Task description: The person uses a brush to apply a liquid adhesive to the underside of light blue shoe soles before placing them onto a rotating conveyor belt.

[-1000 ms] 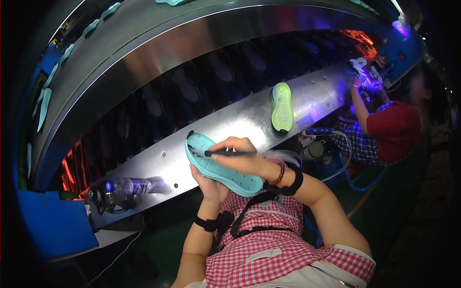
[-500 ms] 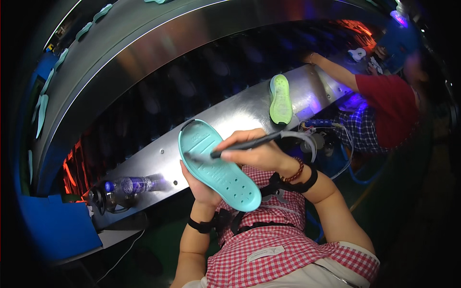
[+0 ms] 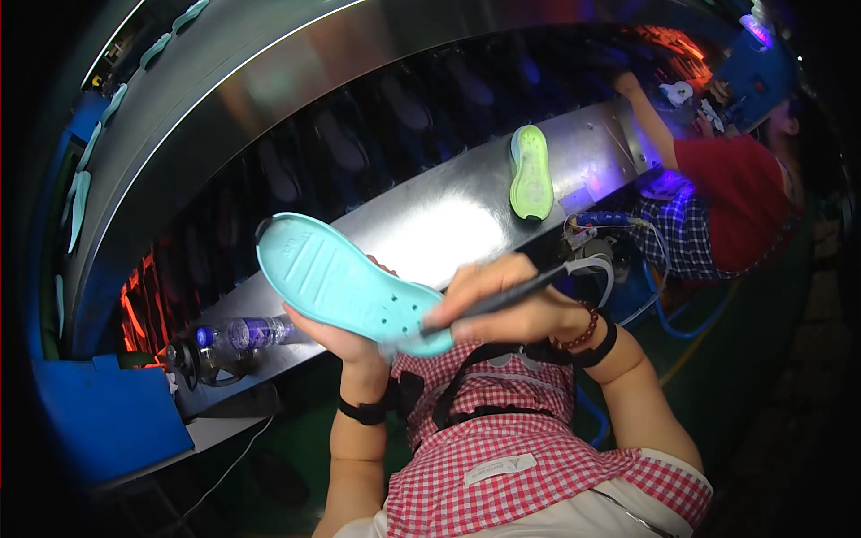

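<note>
A turquoise shoe sole (image 3: 345,273) lies tilted across my left hand (image 3: 334,337), which grips it from below, with fingertips showing at its far edge. Its inner face is up, with ridges at the heel and small holes toward the toe. My right hand (image 3: 511,300) is closed round a black-handled brush (image 3: 513,294) with a pale hose at its back end. The blurred brush tip rests at the near rim of the sole's toe end. A green sole (image 3: 532,175) lies on the metal ledge (image 3: 439,220) beyond my hands.
Plastic bottles (image 3: 256,334) stand at the ledge's left end. Behind the ledge, soles ride in a dark conveyor; orange heater light glows at both ends. More turquoise soles (image 3: 79,211) lie on an upper belt. At right, a co-worker in a red shirt (image 3: 731,197) reaches toward the conveyor.
The sole has turned and moved left in my left hand. My right hand has carried the brush from the heel area down to the toe-end edge. The co-worker's arm has moved right.
</note>
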The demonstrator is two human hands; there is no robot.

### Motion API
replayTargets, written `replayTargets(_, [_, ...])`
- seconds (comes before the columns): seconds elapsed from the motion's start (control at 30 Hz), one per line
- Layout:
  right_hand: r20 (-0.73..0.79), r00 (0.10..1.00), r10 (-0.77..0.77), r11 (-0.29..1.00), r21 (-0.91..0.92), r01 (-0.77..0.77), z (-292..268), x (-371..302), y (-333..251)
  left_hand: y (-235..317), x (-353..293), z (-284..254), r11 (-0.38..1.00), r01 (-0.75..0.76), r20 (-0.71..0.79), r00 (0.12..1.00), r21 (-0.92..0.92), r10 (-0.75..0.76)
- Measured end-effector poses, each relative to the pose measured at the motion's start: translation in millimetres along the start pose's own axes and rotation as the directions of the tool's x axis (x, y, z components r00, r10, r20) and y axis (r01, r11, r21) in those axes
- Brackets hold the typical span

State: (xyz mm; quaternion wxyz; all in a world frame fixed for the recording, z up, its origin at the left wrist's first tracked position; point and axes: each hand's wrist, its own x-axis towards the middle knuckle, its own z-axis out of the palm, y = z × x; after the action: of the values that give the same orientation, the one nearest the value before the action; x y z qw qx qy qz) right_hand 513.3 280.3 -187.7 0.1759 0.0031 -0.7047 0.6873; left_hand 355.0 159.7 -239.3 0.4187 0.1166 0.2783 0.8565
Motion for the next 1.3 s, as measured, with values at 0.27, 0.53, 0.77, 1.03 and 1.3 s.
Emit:
replayTargets(0.27, [0.023,0.993,-0.120,0.990,0.076,0.118,0.5,-11.3,12.1,17.8,8.0,11.8,0.974,-0.221,-0.003,0.975,0.047,0.221])
replayTargets(0.53, [0.017,0.997,-0.075,0.990,0.121,0.072,-6.4,-13.4,27.5,23.2,7.7,24.7,0.929,-0.289,-0.010,0.954,0.231,0.299])
replayTargets(0.77, [-0.211,0.957,0.198,0.750,0.661,-0.009,19.0,-15.3,43.6,4.2,-7.5,31.7,0.995,-0.085,0.146,0.985,-0.060,0.093])
replayTargets(1.03, [0.124,0.992,-0.030,0.991,0.137,0.013,-6.9,-20.9,10.1,13.6,-5.7,-4.5,0.936,0.218,0.178,0.945,0.278,-0.273])
replayTargets(1.3, [0.321,0.945,-0.067,0.987,-0.119,0.110,-19.6,-9.2,-6.9,35.4,4.8,9.0,0.660,0.599,0.017,0.735,0.453,-0.678])
